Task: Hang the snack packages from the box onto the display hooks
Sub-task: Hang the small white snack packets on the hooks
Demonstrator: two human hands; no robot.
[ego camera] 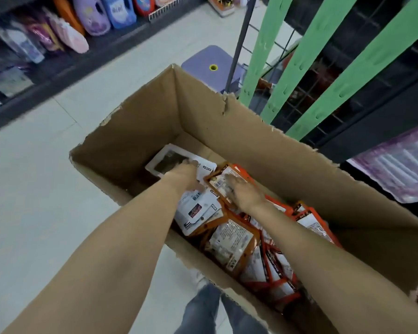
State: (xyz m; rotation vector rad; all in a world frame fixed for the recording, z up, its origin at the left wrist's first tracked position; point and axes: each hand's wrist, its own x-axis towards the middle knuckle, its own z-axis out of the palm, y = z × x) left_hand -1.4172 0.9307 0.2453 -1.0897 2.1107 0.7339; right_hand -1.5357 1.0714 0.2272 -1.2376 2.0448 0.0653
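An open cardboard box [263, 150] stands on the floor in front of me, filled with several snack packages. Orange-edged packages [229, 239] lie in the middle and right of it, white packages [198, 210] at its left end. Both my arms reach down into the box. My left hand [184, 174] lies on a white package with a dark picture [169, 157], fingers bent over it. My right hand [244, 189] rests on an orange-edged package [221, 180], fingers spread along it. Green hanging strips [307, 51] run across a black wire rack beyond the box.
A purple plastic stool [208, 61] stands behind the box by the rack's leg. A low shelf with detergent bottles [92, 18] runs along the left. Purple packaged goods [401, 160] lie on the right. My jeans and a shoe [203, 307] show beneath the box.
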